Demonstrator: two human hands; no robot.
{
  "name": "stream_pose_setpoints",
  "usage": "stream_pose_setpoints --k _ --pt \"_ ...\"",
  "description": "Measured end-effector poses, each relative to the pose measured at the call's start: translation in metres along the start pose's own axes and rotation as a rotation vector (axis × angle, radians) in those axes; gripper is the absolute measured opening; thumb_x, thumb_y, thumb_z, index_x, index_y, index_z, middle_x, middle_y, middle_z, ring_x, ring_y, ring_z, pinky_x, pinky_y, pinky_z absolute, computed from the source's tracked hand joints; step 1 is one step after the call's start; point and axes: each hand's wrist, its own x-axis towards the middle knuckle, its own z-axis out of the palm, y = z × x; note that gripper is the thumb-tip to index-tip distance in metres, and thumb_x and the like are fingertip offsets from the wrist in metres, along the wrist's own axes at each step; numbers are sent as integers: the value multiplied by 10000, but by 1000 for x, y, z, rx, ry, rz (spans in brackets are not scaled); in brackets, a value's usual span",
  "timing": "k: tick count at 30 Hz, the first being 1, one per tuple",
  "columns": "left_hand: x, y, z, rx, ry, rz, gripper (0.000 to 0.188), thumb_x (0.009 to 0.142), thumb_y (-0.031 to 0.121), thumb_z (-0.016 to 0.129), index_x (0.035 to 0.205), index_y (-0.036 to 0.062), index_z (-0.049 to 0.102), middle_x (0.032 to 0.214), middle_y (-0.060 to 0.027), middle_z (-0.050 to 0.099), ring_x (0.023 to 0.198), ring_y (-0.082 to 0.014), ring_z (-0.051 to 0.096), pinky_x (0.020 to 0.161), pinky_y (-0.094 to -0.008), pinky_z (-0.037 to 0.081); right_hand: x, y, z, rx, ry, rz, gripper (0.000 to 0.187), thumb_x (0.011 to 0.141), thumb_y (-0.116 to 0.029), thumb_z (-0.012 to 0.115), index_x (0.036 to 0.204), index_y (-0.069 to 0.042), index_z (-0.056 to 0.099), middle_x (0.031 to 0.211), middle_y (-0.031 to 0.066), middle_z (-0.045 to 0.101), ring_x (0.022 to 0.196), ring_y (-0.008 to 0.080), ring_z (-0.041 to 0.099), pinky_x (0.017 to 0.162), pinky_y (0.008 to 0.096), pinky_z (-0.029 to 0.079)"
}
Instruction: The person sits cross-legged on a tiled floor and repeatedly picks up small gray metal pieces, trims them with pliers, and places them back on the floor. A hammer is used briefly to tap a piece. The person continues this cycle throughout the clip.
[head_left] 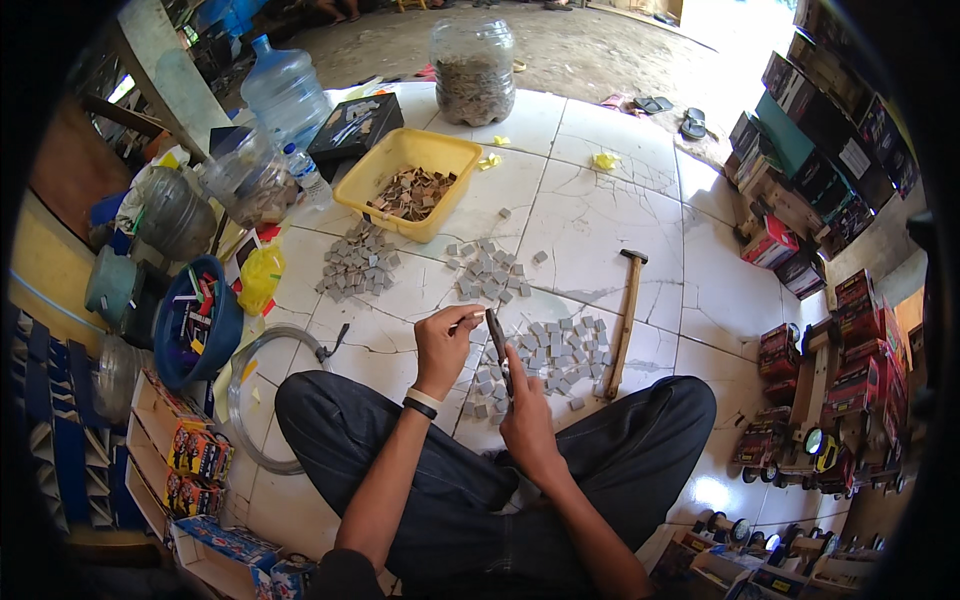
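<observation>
My left hand (443, 350), with a pale band on its wrist, pinches a small piece (477, 317) that looks like wood. My right hand (527, 415) is closed around a pair of dark pliers (498, 338), whose jaws point up beside that piece. Whether the jaws touch it I cannot tell. Under and beside my right hand, small grey square tiles (562, 350) lie scattered on the floor. Two more heaps of grey squares (357, 262) lie farther off. Beyond them stands a yellow plastic tub (350, 190) holding many small brown pieces.
A hammer (628, 325) lies right of the tiles. Left of my knee are a wire coil (247, 420) and a blue basin (163, 345) of colourful scraps. Large plastic bottles (283, 85) stand at the back left. Boxes and wooden toy trucks (850, 385) line the right side.
</observation>
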Motion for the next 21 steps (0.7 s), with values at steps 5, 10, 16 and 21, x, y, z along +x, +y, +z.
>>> stream_pose_setpoints --k 5,10,16,21 --pt "-2 10 -1 108 -6 45 168 879 -43 695 1031 -18 763 921 -173 768 804 -279 763 713 -331 583 -2 1 3 -180 59 -18 944 820 140 545 1646 -254 310 1007 220 523 885 418 555 792 500 464" --pt "-1 10 1 87 -16 18 163 889 -44 685 1034 -28 757 947 -174 769 823 -269 770 726 -315 596 0 3 2 -79 53 -15 936 834 165 539 1647 -232 299 1001 244 520 869 431 544 789 508 454" --pt "1 9 2 14 -49 0 157 904 -35 670 1041 -23 746 954 -169 761 834 -287 765 735 -342 599 -2 1 -2 53 -1 37 998 780 184 554 1647 -243 306 981 236 528 881 436 557 796 515 457" --pt "-1 11 3 248 15 191 105 911 -2 682 996 -11 743 910 -150 750 796 -300 742 713 -364 569 -4 -3 -3 -142 19 22 919 861 154 530 1645 -270 304 1018 249 536 868 439 558 803 525 457"
